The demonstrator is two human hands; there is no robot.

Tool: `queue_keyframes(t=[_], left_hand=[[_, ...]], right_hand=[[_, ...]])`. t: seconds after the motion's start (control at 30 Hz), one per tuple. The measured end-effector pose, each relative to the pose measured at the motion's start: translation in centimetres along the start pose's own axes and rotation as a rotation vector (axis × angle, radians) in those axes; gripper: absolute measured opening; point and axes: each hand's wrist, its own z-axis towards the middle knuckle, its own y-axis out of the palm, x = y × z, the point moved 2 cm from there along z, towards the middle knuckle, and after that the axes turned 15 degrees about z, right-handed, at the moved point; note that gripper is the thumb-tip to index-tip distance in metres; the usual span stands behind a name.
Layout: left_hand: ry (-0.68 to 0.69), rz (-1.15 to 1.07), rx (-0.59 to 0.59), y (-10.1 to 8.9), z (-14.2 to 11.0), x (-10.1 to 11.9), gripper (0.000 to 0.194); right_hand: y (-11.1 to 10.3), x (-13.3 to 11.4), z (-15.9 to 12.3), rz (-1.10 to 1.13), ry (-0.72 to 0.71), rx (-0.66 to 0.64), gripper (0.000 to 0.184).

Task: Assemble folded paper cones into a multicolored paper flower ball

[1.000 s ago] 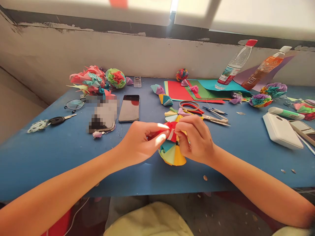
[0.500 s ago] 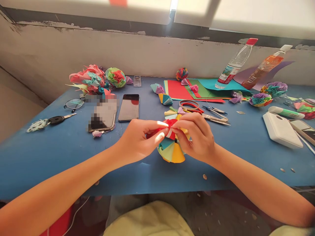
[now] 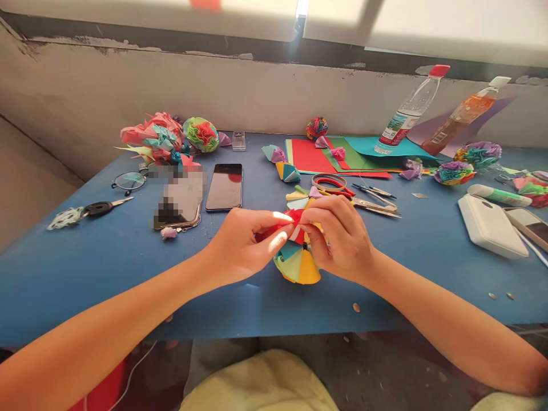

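Observation:
Between both sets of fingertips is a small piece of folded red paper (image 3: 296, 233) with a white strip on it. My left hand (image 3: 250, 242) pinches it from the left, thumb and index finger pressed together. My right hand (image 3: 340, 234) is closed on its right edge, the other fingers curled. Just beneath lies a round paper flower (image 3: 297, 268) of yellow, pale green and teal folded wedges, partly covered by my hands. Scissors (image 3: 377, 208) with red handles lie right behind my right hand, beside a roll of tape (image 3: 329, 182).
Two phones (image 3: 224, 187), glasses (image 3: 129, 181) and a key (image 3: 100, 209) lie at the left. Coloured paper sheets (image 3: 299, 155), paper balls (image 3: 201, 135) and two bottles (image 3: 398, 123) stand or lie along the wall. A white power bank (image 3: 492, 225) and glue stick (image 3: 499, 196) are at the right.
Hardly anything differs. My right fingers have shifted very slightly at the edge of the red paper, and both hands keep their pinch.

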Motion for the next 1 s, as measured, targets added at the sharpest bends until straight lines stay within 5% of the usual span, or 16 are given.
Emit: queue_keyframes(t=[0.47,0.7,0.83,1.0], left_hand=[[-0.166,-0.192,0.000,-0.2,0.3,-0.6,0.017],[-0.193,-0.154,-0.052,0.0,0.5,-1.4,0.018],[-0.151,-0.118,-0.083,0.1,0.6,-1.8,0.019],[-0.145,-0.012,-0.109,0.3,0.9,-2.1,0.019]], right_hand=[[-0.5,-0.1,0.1,0.011,-0.039,0.066,0.016],[-2.6,1.3,0.9,-0.133,-0.017,0.286,0.013],[-3.4,4.0,1.0,-0.263,0.206,0.298,0.010],[-4.0,7.0,0.7,-0.345,0.678,0.092,0.008]])
